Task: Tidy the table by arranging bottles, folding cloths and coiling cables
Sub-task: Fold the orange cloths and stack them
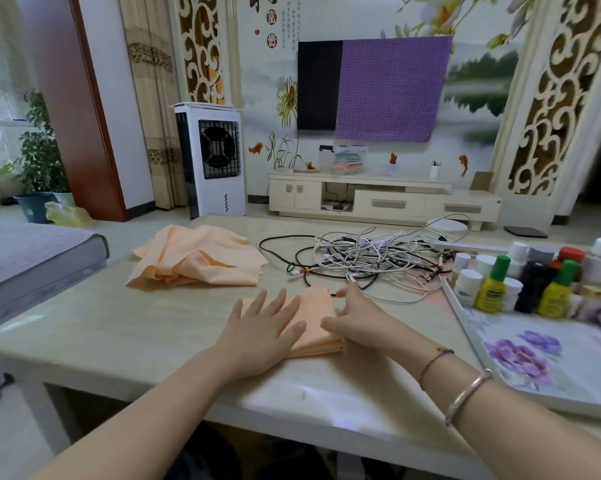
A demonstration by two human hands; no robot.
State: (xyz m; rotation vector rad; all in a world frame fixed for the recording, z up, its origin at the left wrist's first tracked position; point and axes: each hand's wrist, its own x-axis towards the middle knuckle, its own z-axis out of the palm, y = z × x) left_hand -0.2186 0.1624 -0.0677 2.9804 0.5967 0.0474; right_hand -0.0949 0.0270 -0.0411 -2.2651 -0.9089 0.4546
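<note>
arms: bare, no sleeves | right wrist: thin cord bracelet (434,362) with purple bead | right forearm: silver bangle (467,396)

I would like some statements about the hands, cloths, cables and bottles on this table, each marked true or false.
1. The left hand lies flat with straight fingers on the folded orange cloth. True.
2. The cables are coiled neatly. False: they lie in a loose tangle.
3. A second orange cloth lies crumpled farther back on the table. True.
4. The bottles stand on the left side of the table. False: they stand on the right, on a flowered tray.
5. The right hand holds a green-capped bottle. False: it rests at the folded cloth's right edge.
</note>
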